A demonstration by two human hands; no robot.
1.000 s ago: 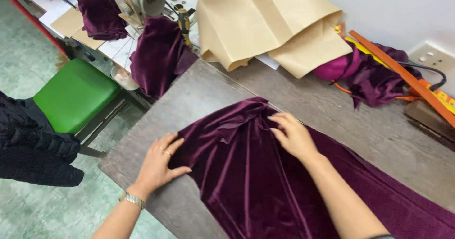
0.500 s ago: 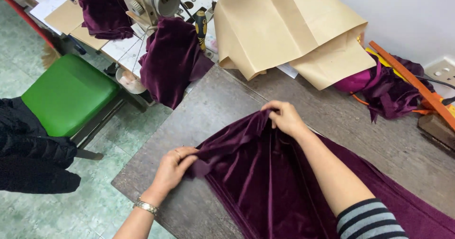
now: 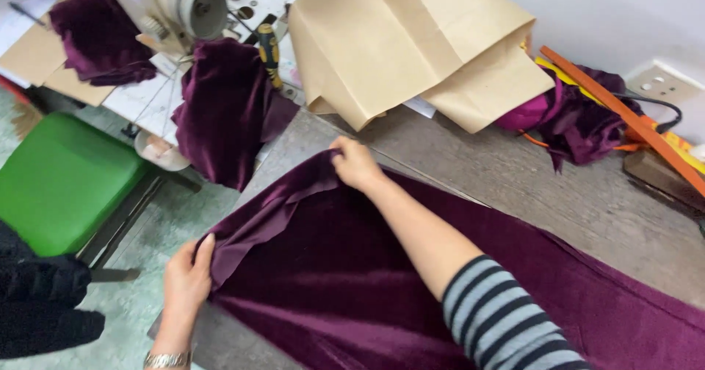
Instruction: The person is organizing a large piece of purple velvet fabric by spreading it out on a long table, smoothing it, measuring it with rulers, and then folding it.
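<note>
At the far left a black padded garment lay bunched at the frame's edge, and just beside it stood a green stool on the pale floor. Above the stool, a sewing machine sat on a white worktop, with a small piece of purple velvet lying on brown card to its left and a larger dark velvet piece draped over the worktop's edge, hanging toward the floor.

The left hand, a metal watch at its wrist, was closed on the near corner of the purple velvet cloth, fingers curled around the folded edge at the table's corner. The cloth was spread across the grey wooden table, running off toward the lower right. The right hand, its arm in a striped sleeve, pinched the cloth's far corner, lifting it a little off the table; the fingertips were hidden in the fold, so the exact grip was hard to make out.

Beyond it lay folded brown paper, then a heap of purple fabric against the wall, crossed by an orange wooden strip, near a wall socket.
</note>
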